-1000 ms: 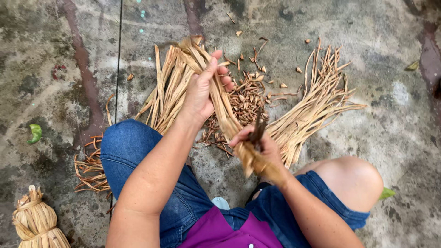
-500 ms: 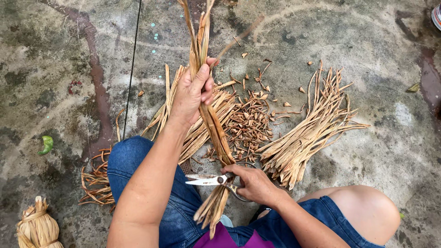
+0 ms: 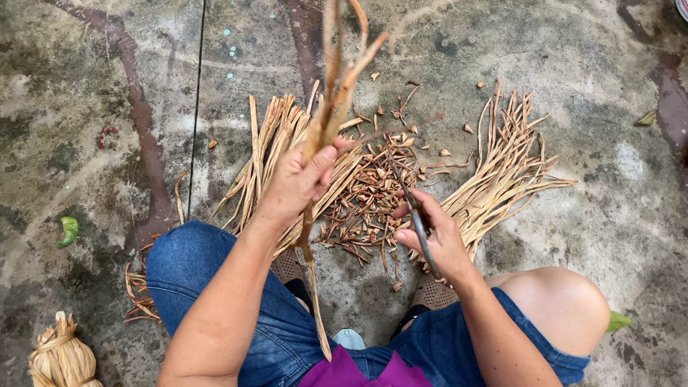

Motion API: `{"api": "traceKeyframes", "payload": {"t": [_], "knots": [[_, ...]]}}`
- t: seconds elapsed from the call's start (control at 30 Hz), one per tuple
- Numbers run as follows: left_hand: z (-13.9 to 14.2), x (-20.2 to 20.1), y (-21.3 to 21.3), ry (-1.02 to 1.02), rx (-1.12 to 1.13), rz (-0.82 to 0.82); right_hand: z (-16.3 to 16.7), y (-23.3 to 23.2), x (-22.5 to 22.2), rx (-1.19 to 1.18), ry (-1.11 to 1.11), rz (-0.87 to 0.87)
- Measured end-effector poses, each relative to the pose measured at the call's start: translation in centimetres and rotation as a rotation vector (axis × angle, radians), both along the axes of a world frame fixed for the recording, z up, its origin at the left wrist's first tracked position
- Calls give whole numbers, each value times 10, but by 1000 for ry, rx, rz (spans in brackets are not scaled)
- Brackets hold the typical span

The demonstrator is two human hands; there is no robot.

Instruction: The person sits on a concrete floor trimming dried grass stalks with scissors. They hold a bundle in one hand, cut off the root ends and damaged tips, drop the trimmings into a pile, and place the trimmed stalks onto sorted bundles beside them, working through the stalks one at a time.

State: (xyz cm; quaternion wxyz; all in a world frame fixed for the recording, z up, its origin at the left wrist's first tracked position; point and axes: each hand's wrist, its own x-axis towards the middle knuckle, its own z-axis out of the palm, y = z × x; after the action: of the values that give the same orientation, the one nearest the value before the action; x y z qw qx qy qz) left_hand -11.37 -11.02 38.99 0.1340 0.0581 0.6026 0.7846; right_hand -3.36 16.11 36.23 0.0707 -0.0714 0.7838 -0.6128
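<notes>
Head view: left hand clenched around bundle of dried strips, held upright, tips blurred toward far edge, lower ends hanging near knee. Right hand grasps scissors, blades pointing far-left over pile of cut scraps on concrete floor. Strip pile right of scraps, another left. Tied bundle near-left corner. Green leaf left.
</notes>
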Motion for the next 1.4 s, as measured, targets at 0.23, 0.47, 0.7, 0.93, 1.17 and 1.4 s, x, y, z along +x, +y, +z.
{"api": "traceKeyframes", "payload": {"t": [0.23, 0.47, 0.7, 0.93, 1.17, 1.4], "knots": [[-6, 11, 16, -1, -75, -121, -5, -13, 0, -37, -4, -160], [-2, 14, 13, 83, -196, -92, -13, -11, 2, -84, -3, -162], [5, 16, 11, 76, -221, -49, -8, -6, 4, -41, -83, -238], [7, 19, 7, 128, -345, 0, 5, 0, 1, 132, 137, -20], [-2, 16, 5, 179, -384, 80, 19, 7, 1, 192, 155, -78], [-2, 17, 7, 180, -355, 79, 27, -7, 4, 396, 172, -76]]}}
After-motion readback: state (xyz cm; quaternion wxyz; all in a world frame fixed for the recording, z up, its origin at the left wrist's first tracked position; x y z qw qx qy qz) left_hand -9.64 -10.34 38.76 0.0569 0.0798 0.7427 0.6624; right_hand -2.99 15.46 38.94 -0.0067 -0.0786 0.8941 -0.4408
